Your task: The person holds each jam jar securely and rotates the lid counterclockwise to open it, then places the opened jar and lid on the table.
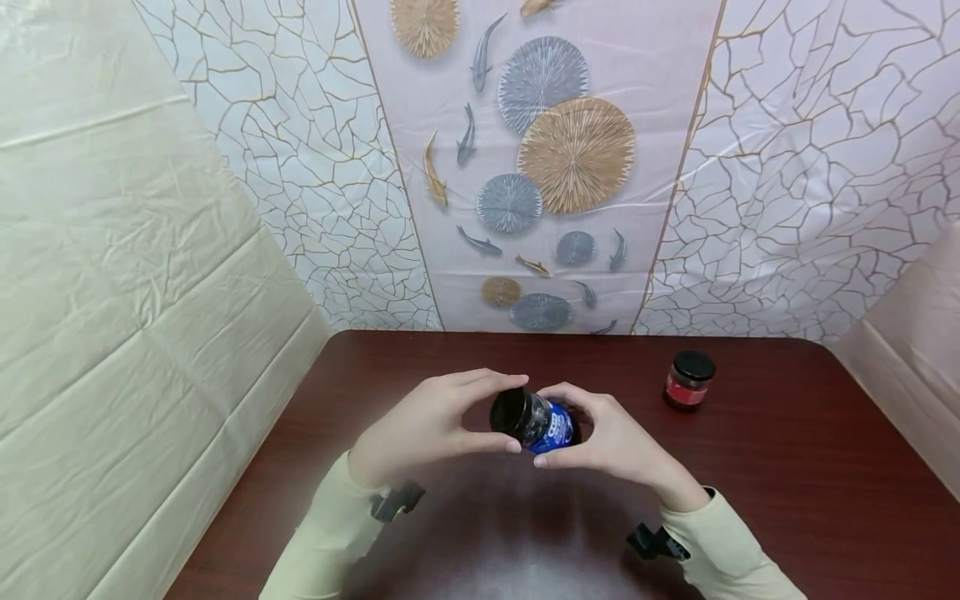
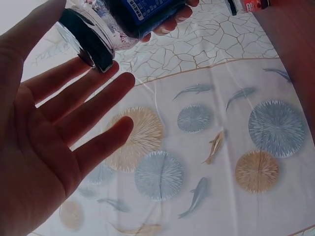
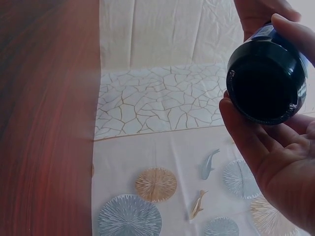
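My right grip (image 1: 611,437) is grasping the blue-labelled jar (image 1: 553,427), tilted; my left grip (image 1: 431,421) is bracketing its black lid (image 1: 508,411), though I can't quite tell whether it's pinching. I'm apparently working the lid; next calls for steadying the right grip while turning the left.

Lower centre of frame: tilted blue-labelled jar (image 1: 556,427). Right hand (image 1: 618,440) grips jar near base. Left hand (image 1: 427,421): thumb and fingertips at opposite sides of black lid (image 1: 510,411). Right of frame: red-labelled jar (image 1: 687,390) upright on dark-red table (image 1: 810,467).
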`<state>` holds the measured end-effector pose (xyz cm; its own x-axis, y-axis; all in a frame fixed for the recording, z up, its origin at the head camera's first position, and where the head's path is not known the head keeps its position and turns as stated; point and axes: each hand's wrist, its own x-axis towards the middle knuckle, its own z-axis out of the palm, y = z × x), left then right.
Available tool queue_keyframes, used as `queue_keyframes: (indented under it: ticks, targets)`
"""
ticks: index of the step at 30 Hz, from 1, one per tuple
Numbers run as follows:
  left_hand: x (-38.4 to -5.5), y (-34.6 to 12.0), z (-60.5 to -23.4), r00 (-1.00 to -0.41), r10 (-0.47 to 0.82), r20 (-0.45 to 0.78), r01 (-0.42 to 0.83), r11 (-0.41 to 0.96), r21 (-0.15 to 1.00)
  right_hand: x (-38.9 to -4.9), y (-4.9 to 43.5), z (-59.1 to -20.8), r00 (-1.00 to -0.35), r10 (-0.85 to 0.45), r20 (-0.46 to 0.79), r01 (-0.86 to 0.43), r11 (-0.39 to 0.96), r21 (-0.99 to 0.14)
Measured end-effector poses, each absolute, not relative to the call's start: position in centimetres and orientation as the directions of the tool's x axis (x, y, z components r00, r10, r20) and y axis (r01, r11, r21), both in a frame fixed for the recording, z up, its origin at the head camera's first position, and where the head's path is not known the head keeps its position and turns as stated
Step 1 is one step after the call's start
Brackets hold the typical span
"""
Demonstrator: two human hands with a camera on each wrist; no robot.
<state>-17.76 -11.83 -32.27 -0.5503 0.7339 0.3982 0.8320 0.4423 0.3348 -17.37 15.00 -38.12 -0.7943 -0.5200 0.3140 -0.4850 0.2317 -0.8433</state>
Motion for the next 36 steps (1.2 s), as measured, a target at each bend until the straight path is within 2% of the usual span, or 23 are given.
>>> queue_keyframes:
  ticks: [11, 19, 22, 25, 27, 31, 36]
  targets:
    - [-17.3, -11.1, -32.3, -0.615, 0.658, 0.434, 0.782, 0.581, 0.227, -17.3, 14.8, -38.2, -0.794, -0.524, 0.308, -0.479, 0.228, -0.848]
    - [-17.2, -10.3, -32.4, -0.663, 0.612, 0.431, 0.733, 0.648, 0.207, -17.3, 15.0, -38.2, -0.802, -0.524, 0.287, -0.464, 0.242, -0.852]
    - [-17.1, -10.2, -32.4, -0.669, 0.620, 0.409, 0.735, 0.633, 0.243, -17.2, 15.2, -38.3, -0.803, -0.521, 0.289, -0.466, 0.246, -0.850]
    - [-16.9, -10.5, -32.2, -0.636, 0.669, 0.384, 0.771, 0.548, 0.323, -17.2, 15.2, -38.3, -0.796, -0.526, 0.300, -0.478, 0.243, -0.844]
    - [-16.9, -10.9, -32.1, -0.581, 0.721, 0.377, 0.809, 0.461, 0.365, -17.2, 15.1, -38.4, -0.789, -0.530, 0.310, -0.491, 0.241, -0.837]
    - [-17.0, -11.4, -31.8, -0.477, 0.797, 0.371, 0.864, 0.348, 0.363, -17.3, 15.1, -38.3, -0.786, -0.533, 0.312, -0.496, 0.243, -0.834]
    - [-17.3, -11.9, -31.7, -0.410, 0.833, 0.372, 0.890, 0.275, 0.364, -17.4, 15.1, -38.3, -0.779, -0.544, 0.312, -0.493, 0.224, -0.841]
